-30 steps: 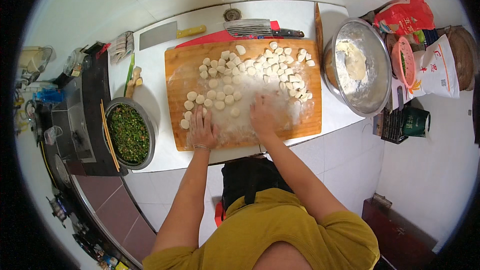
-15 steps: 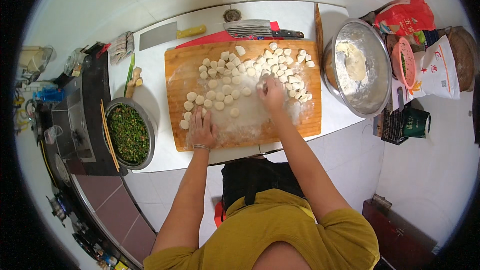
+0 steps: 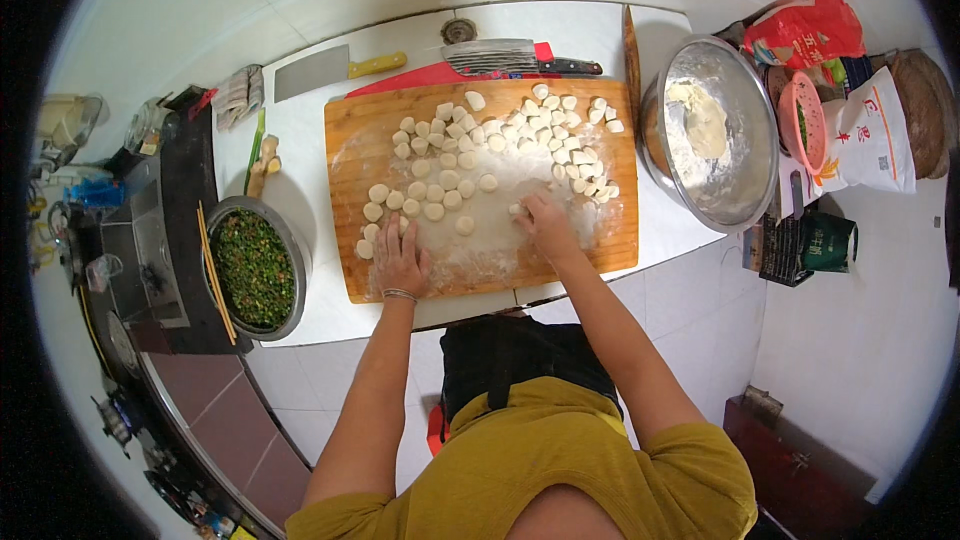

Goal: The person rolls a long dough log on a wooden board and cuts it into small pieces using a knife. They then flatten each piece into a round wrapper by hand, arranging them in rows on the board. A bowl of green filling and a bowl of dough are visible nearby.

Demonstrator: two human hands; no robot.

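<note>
A floured wooden board (image 3: 480, 285) carries many small pieces of white dough. Flattened rounds (image 3: 434, 211) lie on its left half, and a cluster of plumper cut pieces (image 3: 545, 125) covers the far right part. My left hand (image 3: 401, 258) rests flat at the near left of the board, fingers stretched out beside the rounds. On the floured middle, my right hand (image 3: 548, 222) is closed with its fingertips at a small dough piece (image 3: 516, 209), which shows at their left side. The fingers partly hide that piece.
A bowl of chopped green filling (image 3: 255, 270) with chopsticks (image 3: 214, 270) stands left. Behind the board lie a cleaver (image 3: 312, 73) and a dark-handled knife (image 3: 495, 58). At right are a metal bowl with dough (image 3: 670, 165), a pink basket (image 3: 812, 125) and a white bag (image 3: 868, 140).
My right hand has moved back toward me, away from the dough cluster, onto the floured middle with a dough piece at its fingertips. My left hand stays in place.
</note>
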